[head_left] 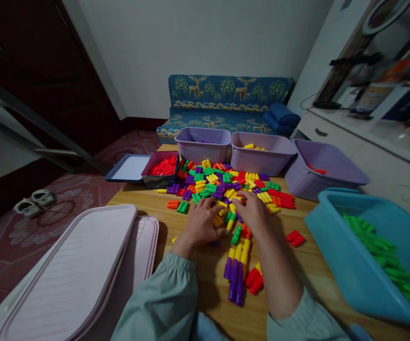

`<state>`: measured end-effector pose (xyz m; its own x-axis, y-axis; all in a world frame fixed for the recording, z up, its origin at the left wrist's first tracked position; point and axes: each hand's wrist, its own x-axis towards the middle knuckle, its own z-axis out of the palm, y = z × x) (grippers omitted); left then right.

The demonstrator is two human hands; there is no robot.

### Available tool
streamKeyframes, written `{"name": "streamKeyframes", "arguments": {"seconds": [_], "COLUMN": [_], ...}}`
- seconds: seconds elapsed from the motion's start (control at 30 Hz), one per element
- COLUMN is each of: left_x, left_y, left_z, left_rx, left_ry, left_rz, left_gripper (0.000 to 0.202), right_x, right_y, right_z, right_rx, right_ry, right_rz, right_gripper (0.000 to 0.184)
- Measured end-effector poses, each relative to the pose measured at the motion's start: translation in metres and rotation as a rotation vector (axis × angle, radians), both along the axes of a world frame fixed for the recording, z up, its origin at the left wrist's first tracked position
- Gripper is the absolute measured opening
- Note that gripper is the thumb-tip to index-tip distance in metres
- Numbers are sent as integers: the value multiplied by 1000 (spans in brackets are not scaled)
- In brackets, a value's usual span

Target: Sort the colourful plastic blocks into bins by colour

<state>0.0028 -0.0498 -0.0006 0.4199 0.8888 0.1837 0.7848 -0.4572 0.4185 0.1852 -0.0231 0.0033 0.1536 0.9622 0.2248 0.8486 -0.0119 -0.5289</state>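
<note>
A loose pile of bullet-shaped plastic building blocks (210,179) in red, yellow, green, purple and orange covers the middle of the wooden table. Over the near edge of the pile rests my left hand (202,223), fingers spread and thumb apart, with yellow blocks beside it. My right hand (252,210) reaches in from the right, its thumb and fingers bent around a yellow block (239,198), partly hidden. Between my forearms lies a group of purple-and-yellow blocks (237,272). Close by are a green block (236,235) and red blocks (254,280).
Lilac bins (203,147) line the table's back. A teal bin (343,255) with green blocks stands right. At left are a box (160,182) of red blocks, its lid (128,168) and stacked pale lids (73,270). A patterned sofa (226,102) is behind.
</note>
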Motion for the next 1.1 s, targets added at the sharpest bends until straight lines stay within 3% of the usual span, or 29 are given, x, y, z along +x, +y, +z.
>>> {"name": "streamKeyframes", "arguments": {"seconds": [0.13,0.27,0.4,0.53,0.73,0.9,1.0,1.1], "left_x": [0,-2,-1,8,19,19,16,12], "left_y": [2,5,5,5,21,47,56,59], "left_z": [-6,-6,-8,-7,11,20,18,13], "left_rx": [-4,-31,-49,-46,-141,-280,-352,-413], "left_ry": [34,9,-26,-37,-107,-624,-1067,-1452], "left_rz": [13,-29,-95,-60,-15,161,312,347], "left_gripper": [61,52,51,56,43,25,26,23], "right_x": [0,-2,-2,-3,-4,-2,-1,-3], "right_y": [2,0,-1,-2,-2,-1,0,0], "right_z": [-12,-13,-7,-5,-6,-9,-11,-12], "right_rx": [79,28,-18,-27,-26,-30,-4,9], "right_ry": [-50,-134,-108,-94,-121,-125,-139,-153], "right_rz": [142,246,223,181,142,82,159,229], "right_gripper": [47,58,49,31,37,39,55,57]}}
